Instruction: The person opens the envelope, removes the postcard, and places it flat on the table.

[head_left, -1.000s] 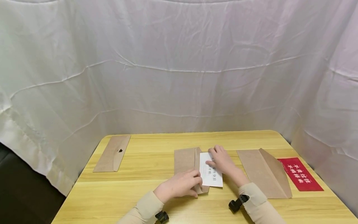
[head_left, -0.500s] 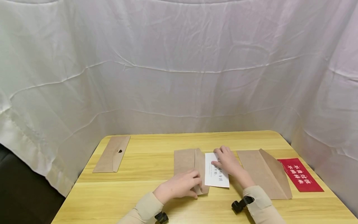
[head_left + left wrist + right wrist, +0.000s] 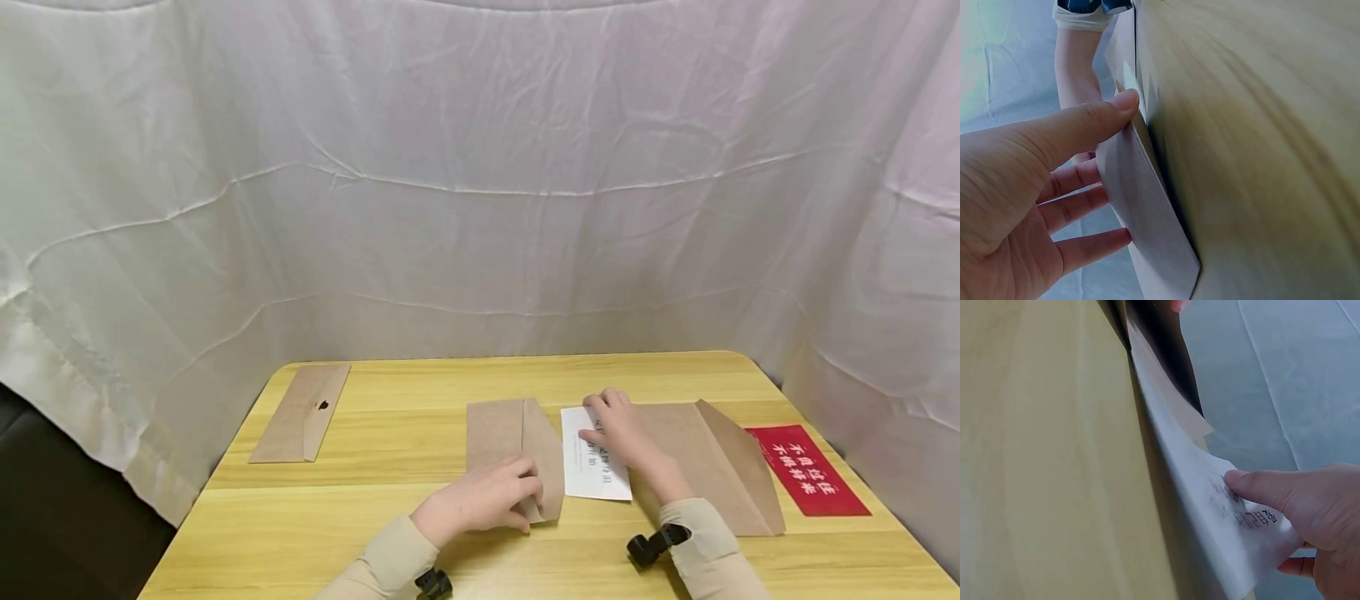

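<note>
A brown paper envelope [image 3: 492, 425] lies mid-table, its pointed flap opened out to the right. My left hand [image 3: 483, 495] grips the envelope's near edge; in the left wrist view the thumb presses one side and fingertips touch the other side of the envelope [image 3: 1154, 219]. Right of the flap, my right hand [image 3: 621, 429] pinches a white card [image 3: 588, 467] with black printed characters. The thumb lies on the printed face of the card [image 3: 1197, 481] in the right wrist view, and the other fingers are mostly hidden behind it. The card's left edge lies close by the flap's tip.
Another brown envelope [image 3: 686, 442] with its flap unfolded lies to the right, partly behind the right forearm. Beside it is a red card [image 3: 813, 471] with white characters. A closed brown envelope [image 3: 296, 417] with a dark mark sits far left. White curtains [image 3: 480, 233] surround the table.
My right hand has drawn the white card rightward, off the envelope's flap and towards the right-hand envelope. The left hand has stayed in place on the middle envelope.
</note>
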Tool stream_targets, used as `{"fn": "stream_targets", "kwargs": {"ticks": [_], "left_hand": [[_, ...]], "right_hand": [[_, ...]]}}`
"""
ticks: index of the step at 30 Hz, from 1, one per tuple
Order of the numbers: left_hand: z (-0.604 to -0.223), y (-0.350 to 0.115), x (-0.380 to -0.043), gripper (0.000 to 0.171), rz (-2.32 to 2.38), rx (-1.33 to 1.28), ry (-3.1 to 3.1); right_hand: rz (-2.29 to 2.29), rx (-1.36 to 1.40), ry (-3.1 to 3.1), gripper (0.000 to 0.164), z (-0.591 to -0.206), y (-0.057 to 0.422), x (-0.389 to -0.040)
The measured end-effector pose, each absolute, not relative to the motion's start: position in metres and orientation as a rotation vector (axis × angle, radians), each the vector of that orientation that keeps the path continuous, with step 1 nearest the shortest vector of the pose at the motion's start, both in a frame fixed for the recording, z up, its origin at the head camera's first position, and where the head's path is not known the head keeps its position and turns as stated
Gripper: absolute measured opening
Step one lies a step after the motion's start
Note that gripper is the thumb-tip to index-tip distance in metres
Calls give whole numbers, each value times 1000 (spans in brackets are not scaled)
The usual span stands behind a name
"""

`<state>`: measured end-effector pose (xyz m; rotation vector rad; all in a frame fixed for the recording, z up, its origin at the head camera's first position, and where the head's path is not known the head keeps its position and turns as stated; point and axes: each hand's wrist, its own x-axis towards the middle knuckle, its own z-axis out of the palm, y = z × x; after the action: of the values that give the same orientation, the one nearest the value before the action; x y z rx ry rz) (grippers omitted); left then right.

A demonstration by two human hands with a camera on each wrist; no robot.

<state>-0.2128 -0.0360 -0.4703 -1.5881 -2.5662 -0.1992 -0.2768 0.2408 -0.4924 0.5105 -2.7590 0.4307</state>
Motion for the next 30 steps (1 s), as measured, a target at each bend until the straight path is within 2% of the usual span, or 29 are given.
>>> {"fn": "stream_targets", "kwargs": {"ticks": [16, 30], "left_hand": [[-471, -35, -214, 33, -182, -1587, -2564], [-468, -29, -216, 30, -298, -1624, -2704]], "right_hand": [[477, 462, -2812, 44, -484, 252, -275], [446, 462, -2845, 44, -494, 254, -277]]}}
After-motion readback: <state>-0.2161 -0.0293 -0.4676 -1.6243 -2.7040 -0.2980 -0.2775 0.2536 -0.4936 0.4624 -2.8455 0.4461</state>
